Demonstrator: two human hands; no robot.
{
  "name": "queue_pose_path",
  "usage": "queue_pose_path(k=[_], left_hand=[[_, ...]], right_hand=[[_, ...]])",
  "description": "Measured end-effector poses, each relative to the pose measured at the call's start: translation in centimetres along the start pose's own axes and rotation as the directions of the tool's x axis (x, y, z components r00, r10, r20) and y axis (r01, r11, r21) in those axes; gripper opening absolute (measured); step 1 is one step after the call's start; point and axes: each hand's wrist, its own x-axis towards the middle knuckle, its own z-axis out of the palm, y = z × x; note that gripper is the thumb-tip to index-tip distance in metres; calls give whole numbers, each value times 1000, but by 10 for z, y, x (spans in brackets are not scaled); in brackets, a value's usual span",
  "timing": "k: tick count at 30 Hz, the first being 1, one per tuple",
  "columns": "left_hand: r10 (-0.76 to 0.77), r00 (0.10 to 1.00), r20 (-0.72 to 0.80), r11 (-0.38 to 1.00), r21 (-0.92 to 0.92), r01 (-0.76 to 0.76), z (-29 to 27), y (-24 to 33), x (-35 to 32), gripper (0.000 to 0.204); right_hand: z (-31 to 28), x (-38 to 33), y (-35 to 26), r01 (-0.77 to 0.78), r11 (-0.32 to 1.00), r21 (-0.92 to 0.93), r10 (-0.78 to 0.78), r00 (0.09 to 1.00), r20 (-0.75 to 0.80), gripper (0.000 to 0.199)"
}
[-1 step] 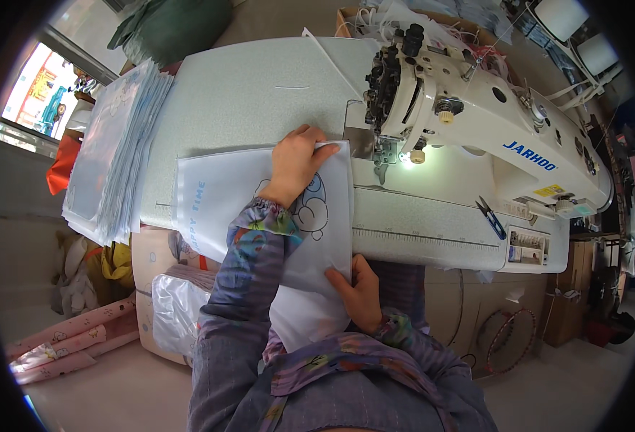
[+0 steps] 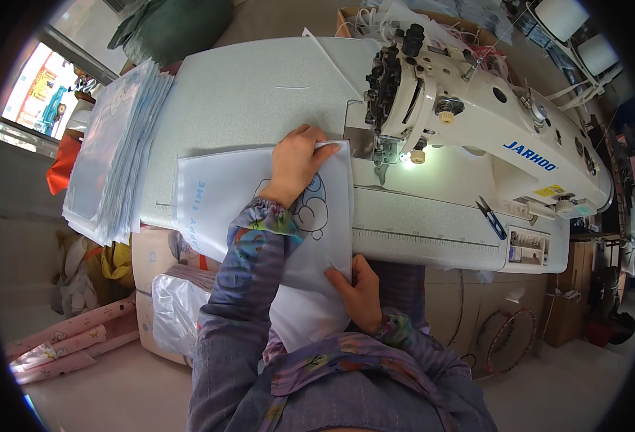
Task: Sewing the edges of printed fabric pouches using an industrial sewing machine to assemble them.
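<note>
A white fabric piece [image 2: 260, 165] with a printed cartoon figure and pale blue lettering lies across the left part of the sewing table, its lower end hanging over the front edge toward my lap. My left hand [image 2: 297, 160] rests on its far right corner, thumb and fingers closed on the cloth. Lower down, my right hand [image 2: 360, 294] pinches the right edge of the same cloth just off the table's front. The cream sewing machine [image 2: 468, 108] stands to the right, its lit presser foot [image 2: 382, 162] a short way from the cloth's far corner.
A thick stack of similar printed pieces [image 2: 115, 151] stands at the table's left. Thread snips [image 2: 491, 218] lie near a small parts tray [image 2: 528, 246] at the right front. A plastic-wrapped bundle [image 2: 179, 309] sits below on the left. Thread cones [image 2: 561, 18] stand at far right.
</note>
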Motion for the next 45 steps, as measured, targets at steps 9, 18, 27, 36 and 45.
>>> queue_pose_path(k=[9, 18, 27, 36, 45], left_hand=[[-9, 1000, -4, 1000, 12, 9, 2, -3, 4, 29], [261, 952, -158, 941, 262, -215, 7, 13, -2, 18], [231, 972, 43, 962, 137, -235, 21, 77, -57, 56], [266, 960, 84, 953, 126, -274, 34, 75, -36, 52], [313, 944, 105, 943, 86, -322, 31, 63, -29, 42]], right_hand=[[2, 3, -8, 2, 999, 45, -2, 1000, -7, 19], [13, -7, -21, 231, 966, 114, -208, 961, -184, 47], [-23, -33, -17, 257, 909, -329, -269, 963, 11, 48], [-28, -20, -27, 292, 910, -294, -320, 946, -52, 49], [-38, -28, -27, 209, 942, -261, -191, 977, 95, 58]])
